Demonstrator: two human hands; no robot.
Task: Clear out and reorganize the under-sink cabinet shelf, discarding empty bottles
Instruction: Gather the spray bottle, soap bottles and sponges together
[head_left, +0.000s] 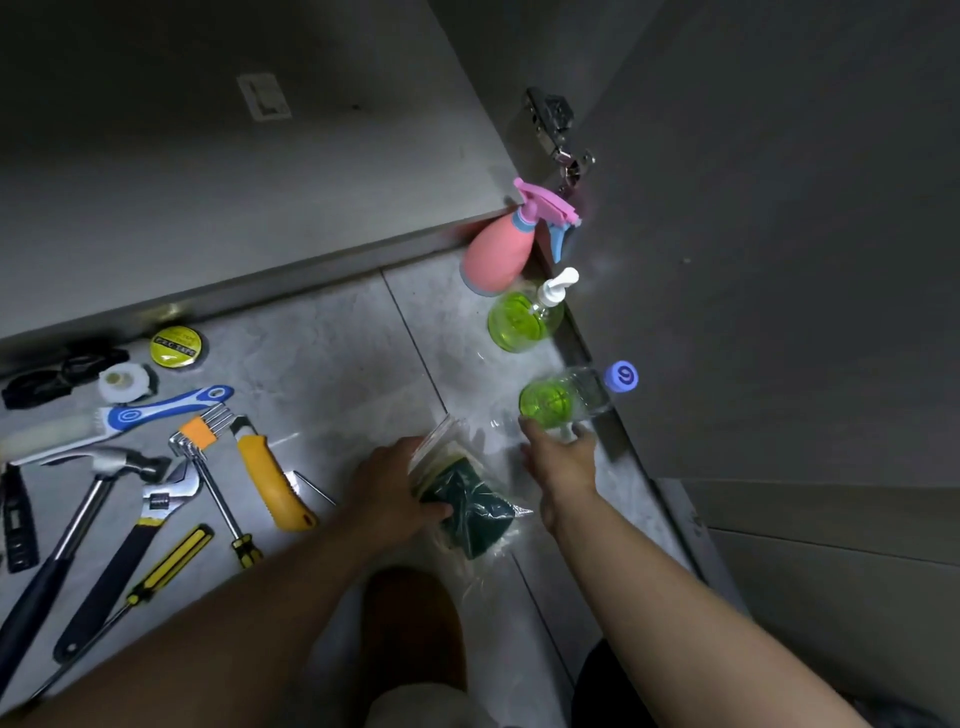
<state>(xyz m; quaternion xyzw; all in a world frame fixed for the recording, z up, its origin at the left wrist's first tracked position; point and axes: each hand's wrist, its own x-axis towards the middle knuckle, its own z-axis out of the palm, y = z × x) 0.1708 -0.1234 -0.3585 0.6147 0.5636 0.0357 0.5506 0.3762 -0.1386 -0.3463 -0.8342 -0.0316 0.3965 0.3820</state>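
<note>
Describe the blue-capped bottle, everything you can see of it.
The bottle is clear plastic, with a blue cap bearing a white swirl and green liquid at its bottom. It stands on the floor by the cabinet door's edge. The right hand holds its base between thumb and fingers.

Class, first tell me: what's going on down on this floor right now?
A person crouches on the tiled floor. Their left hand grips a clear bag of green scouring pads, while the right hand reaches the base of a blue-capped bottle of green liquid; a firm grip isn't clear. Tools lie spread out to the left.
</note>
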